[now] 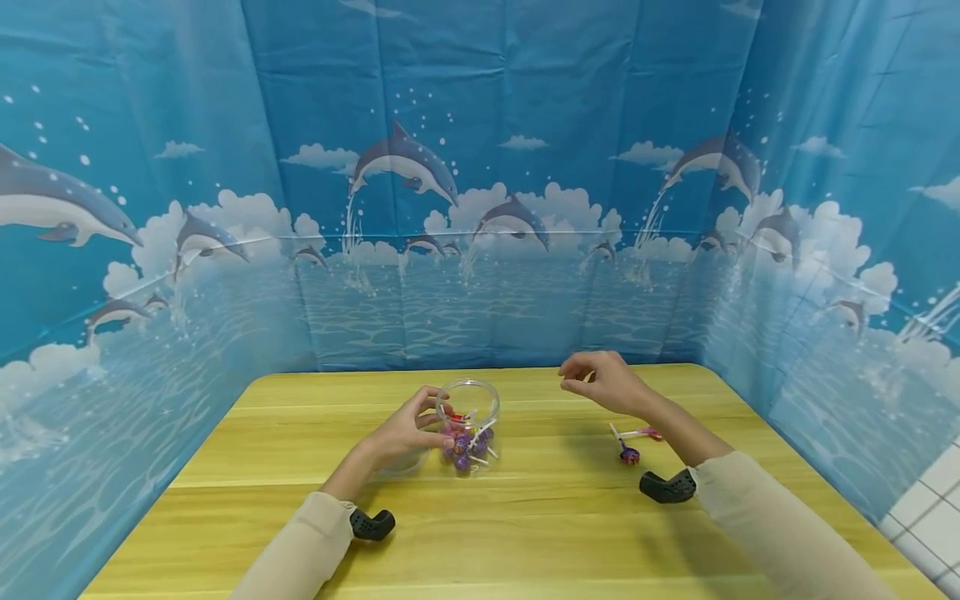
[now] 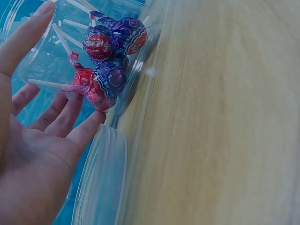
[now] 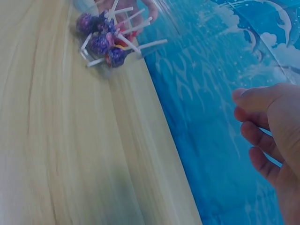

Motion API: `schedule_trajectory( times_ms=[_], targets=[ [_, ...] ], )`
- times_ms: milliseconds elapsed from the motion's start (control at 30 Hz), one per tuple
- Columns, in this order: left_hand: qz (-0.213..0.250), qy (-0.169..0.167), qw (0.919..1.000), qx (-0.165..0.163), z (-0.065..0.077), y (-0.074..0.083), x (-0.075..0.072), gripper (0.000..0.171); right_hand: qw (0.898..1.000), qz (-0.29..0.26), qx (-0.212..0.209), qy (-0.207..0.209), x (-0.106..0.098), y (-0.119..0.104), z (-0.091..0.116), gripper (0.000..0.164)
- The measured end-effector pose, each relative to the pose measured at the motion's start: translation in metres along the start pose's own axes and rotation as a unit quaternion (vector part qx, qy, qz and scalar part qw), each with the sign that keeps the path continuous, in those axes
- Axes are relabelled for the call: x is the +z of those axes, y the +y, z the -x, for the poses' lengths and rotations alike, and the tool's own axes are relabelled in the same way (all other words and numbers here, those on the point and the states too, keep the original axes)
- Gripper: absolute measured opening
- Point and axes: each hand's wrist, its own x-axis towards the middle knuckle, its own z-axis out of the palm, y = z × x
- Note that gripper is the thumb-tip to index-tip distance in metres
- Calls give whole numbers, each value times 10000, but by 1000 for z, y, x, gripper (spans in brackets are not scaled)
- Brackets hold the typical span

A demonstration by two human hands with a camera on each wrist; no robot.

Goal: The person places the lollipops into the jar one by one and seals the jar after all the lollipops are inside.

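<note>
A clear round jar point(image 1: 489, 410) stands upright on the table, holding several lollipops point(image 1: 462, 446) in purple and red wrappers with white sticks. My left hand point(image 1: 401, 432) grips its left side, thumb in front and fingers behind. Seen from the left wrist, the fingertips lie against the jar wall beside the wrapped lollipops point(image 2: 108, 79). A translucent lid point(image 2: 101, 173) lies just under that hand. Raised above the table right of the jar, my right hand point(image 1: 606, 383) has loosely bent fingers; the right wrist view shows nothing in it.
Right of the jar, below my right hand, a purple lollipop point(image 1: 629, 456) and a pink-red lollipop point(image 1: 656, 434) lie on the yellow wooden table point(image 1: 525, 533). A blue dolphin-print curtain point(image 1: 480, 317) hangs behind the table and along its sides.
</note>
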Motion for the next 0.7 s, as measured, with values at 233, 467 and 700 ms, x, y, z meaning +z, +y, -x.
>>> schedule_trajectory(
  times_ms=[233, 467, 700],
  targets=[
    [28, 37, 10000, -60, 0, -1, 0, 63, 9998, 109, 39, -146, -5, 10, 10, 15],
    [40, 24, 10000, -80, 1, -1, -1, 64, 9995, 245, 69, -161, -13, 22, 22, 14],
    [14, -1, 10000, -53, 1, -1, -2, 63, 9988, 345, 260, -230, -22, 43, 41, 12]
  ],
)
